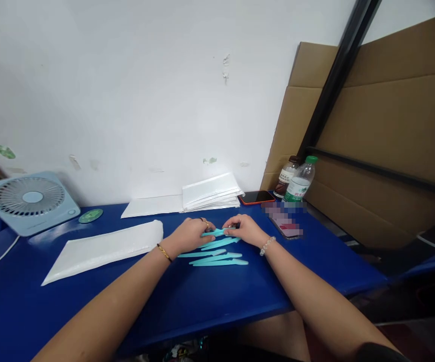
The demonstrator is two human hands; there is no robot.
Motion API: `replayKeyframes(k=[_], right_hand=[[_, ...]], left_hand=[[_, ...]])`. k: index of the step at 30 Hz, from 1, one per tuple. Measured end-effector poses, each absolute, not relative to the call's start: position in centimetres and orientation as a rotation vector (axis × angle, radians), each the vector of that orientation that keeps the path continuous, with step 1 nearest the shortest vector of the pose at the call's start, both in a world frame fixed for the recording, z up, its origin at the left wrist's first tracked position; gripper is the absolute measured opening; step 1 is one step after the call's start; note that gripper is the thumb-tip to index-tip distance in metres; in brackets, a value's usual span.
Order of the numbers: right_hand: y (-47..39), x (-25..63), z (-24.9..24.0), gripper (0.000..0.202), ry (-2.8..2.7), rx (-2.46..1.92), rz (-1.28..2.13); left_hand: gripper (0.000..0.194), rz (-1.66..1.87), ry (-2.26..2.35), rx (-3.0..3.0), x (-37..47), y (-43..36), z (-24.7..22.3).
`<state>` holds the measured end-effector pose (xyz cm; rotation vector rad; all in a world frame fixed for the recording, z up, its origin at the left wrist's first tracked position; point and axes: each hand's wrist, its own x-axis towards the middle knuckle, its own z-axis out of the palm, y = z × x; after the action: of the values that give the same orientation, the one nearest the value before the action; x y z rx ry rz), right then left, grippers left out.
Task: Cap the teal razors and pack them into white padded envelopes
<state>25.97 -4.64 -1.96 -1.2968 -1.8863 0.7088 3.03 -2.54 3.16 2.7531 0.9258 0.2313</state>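
My left hand and my right hand are close together over the blue table, each pinching one end of a turquoise stick. The stick lies roughly level between my fingertips. Just below them, several similar flat turquoise sticks with narrow tips lie loosely side by side on the table. My left hand partly covers some of them. A white padded envelope lies left of my left hand. Behind my hands is a stack of white envelopes near the wall.
A light blue fan with a white cable and a green disc are at the left. At the back right are an orange-edged phone, two bottles and another phone. Cardboard stands behind a black frame.
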Motion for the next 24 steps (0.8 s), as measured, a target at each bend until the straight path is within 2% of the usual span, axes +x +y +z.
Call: replayKeyframes(k=[7, 14, 19, 24], right_hand=[[-3.5, 25.5, -0.9, 0.029, -1.777, -1.211, 0.863], [0.0, 26.5, -0.5, 0.024, -1.736, -1.292, 0.866], [0.3, 27.7, -1.8, 0.023, -1.857, -1.361, 0.729], [-1.2, 28.8, -0.7, 0.026, -2.061, -1.340, 0.557]], left_hand=[[0.028, 0.389, 1.028, 2.811, 3.5, -1.3, 2.2], [0.028, 0.473, 1.385, 2.731, 0.7, 1.3, 1.8], [0.027, 0.429, 1.351, 2.702, -0.2, 2.3, 0.2], [0.032, 0.554, 1.300, 2.658, -0.2, 2.2, -0.2]])
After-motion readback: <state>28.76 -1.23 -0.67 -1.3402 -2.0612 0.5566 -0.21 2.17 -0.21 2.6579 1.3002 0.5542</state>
